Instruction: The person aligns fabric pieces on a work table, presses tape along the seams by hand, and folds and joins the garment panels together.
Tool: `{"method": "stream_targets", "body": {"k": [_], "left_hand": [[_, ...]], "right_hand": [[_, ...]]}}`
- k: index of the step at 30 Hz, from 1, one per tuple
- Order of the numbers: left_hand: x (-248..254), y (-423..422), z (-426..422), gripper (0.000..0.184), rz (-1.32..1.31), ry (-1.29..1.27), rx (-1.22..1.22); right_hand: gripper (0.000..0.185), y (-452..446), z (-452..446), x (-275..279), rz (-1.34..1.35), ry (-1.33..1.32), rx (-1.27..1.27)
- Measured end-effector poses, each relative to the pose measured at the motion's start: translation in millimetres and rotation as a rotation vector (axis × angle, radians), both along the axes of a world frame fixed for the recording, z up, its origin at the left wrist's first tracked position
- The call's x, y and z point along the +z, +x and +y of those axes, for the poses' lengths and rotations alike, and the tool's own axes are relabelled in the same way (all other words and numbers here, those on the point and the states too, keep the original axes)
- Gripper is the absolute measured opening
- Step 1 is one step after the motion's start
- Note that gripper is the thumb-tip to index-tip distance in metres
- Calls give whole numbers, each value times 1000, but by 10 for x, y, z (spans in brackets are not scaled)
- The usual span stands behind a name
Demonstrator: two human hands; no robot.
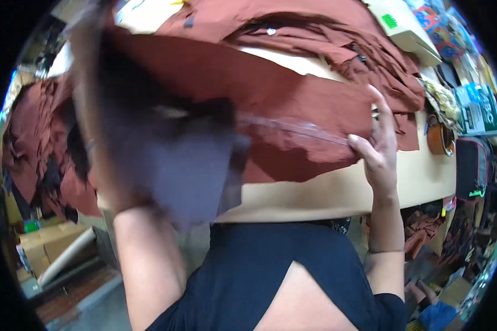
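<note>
A long reddish-brown piece of fabric [215, 69] stretches across the table in front of me, with a seam or fold running toward my right hand. My right hand [380, 146] pinches its right end between thumb and fingers. At the upper left, my left hand [91, 33] is raised and badly smeared by motion, beside the fabric's left end; its fingers cannot be made out. A dark, greyish piece of cloth [188, 171] hangs blurred below, next to my left forearm.
More reddish-brown fabric [315, 27] is heaped along the table's far side, and another pile [36, 138] hangs at the left. The cream tabletop [315, 196] has a brown tape roll [439, 139] at its right edge. Cardboard boxes [52, 245] stand low on the left.
</note>
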State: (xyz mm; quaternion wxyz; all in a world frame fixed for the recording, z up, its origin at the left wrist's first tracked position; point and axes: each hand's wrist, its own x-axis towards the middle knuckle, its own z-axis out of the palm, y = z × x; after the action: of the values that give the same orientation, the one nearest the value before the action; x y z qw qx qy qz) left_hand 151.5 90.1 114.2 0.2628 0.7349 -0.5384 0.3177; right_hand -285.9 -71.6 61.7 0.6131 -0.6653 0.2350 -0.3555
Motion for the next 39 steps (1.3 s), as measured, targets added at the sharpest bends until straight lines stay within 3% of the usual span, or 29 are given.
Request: {"method": "stream_targets", "body": {"k": [2, 6, 8, 11, 13, 15, 18, 19, 20, 22, 23, 32, 35, 39], "left_hand": [[-244, -200, -428, 25, 106, 27, -85], [-501, -601, -883, 25, 342, -45, -216], [-467, -728, -876, 26, 576, -152, -330], [-127, -1052, -549, 28, 765, 17, -389], [-37, -1156, -429, 28, 591, 23, -451], [-90, -1287, -405, 27, 685, 84, -639], [-324, -1639, -400, 41, 295, 186, -697], [-432, -1753, -416, 57, 349, 257, -615], [-558, -1831, -388, 61, 416, 414, -574], [-984, -1862, -358, 56, 152, 507, -461], [-1048, -1889, -330, 61, 222, 617, -378], [-1057, -1874, -69, 28, 430, 327, -314], [-936, -1857, 42, 28, 386, 336, -126], [-877, -1862, 142, 23, 357, 464, 32]], "right_hand": [[73, -142, 21, -204, 149, -241, -110], [72, -184, 136, -376, 151, -264, -162], [71, -216, 101, -454, 226, -360, -202], [69, -218, 121, -496, 251, -393, -192], [68, -208, 139, -480, 232, -390, -174], [68, -212, 153, -498, 247, -383, -166], [67, -236, 166, -529, 280, -388, -171], [66, -254, 170, -538, 294, -391, -178], [66, -270, 169, -546, 293, -395, -176], [66, -308, 174, -566, 294, -396, -176], [64, -309, 190, -576, 295, -406, -193], [66, -301, 278, -454, 676, -374, -133], [66, -304, 255, -500, 615, -492, -112], [66, -293, 267, -498, 476, -429, -152]]}}
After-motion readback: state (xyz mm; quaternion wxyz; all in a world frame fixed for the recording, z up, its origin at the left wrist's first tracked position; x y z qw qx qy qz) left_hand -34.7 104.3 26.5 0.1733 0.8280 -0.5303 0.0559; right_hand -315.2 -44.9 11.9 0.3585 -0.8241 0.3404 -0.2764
